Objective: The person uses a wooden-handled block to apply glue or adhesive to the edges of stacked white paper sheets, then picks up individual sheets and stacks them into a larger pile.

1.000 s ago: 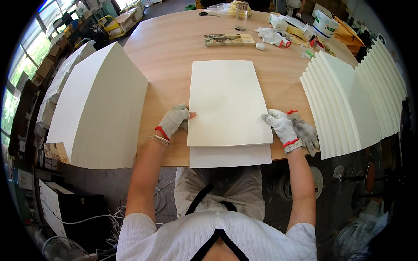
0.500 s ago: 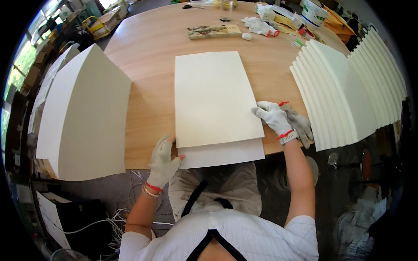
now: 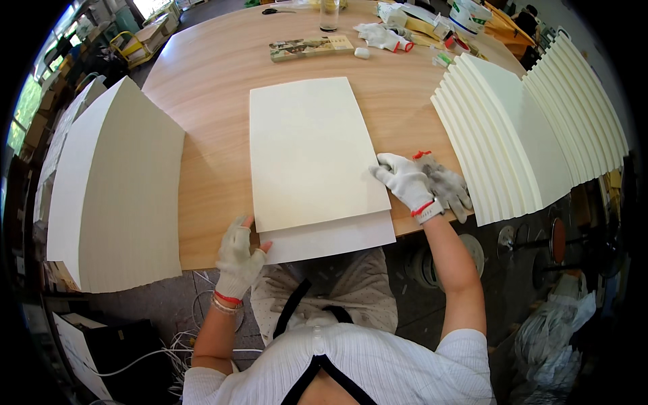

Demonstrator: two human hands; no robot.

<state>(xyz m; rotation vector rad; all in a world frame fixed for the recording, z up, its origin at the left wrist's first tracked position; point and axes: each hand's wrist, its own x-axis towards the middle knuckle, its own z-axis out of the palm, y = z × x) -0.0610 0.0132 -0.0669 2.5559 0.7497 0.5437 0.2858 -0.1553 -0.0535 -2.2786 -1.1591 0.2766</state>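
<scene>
A cream paper sheet or thin stack (image 3: 314, 152) lies in front of me on the table. Below its near edge, a strip of white sheet (image 3: 331, 237) sticks out. My left hand (image 3: 239, 253), in a white glove with bare thumb and fingertip, rests at the near left corner. Its thumb is spread from the fingers and touches the white sheet's edge. My right hand (image 3: 403, 181), fully gloved, lies against the right edge of the cream paper, fingers stretched toward it. Whether any paper is pinched there cannot be made out. Beside that hand lies a loose grey-white glove (image 3: 445, 185).
A tall paper stack (image 3: 128, 196) stands at the left. Stepped stacks of cream paper (image 3: 489, 138) fill the right side. Farther back are a book (image 3: 310, 48), a small white block (image 3: 362, 52), white gloves (image 3: 383, 36), a glass (image 3: 329, 17), scissors (image 3: 277, 11) and a bucket (image 3: 470, 15).
The whole view has shifted slightly, so the table and papers appear farther left. Both hands keep nearly the same places at the paper's edges.
</scene>
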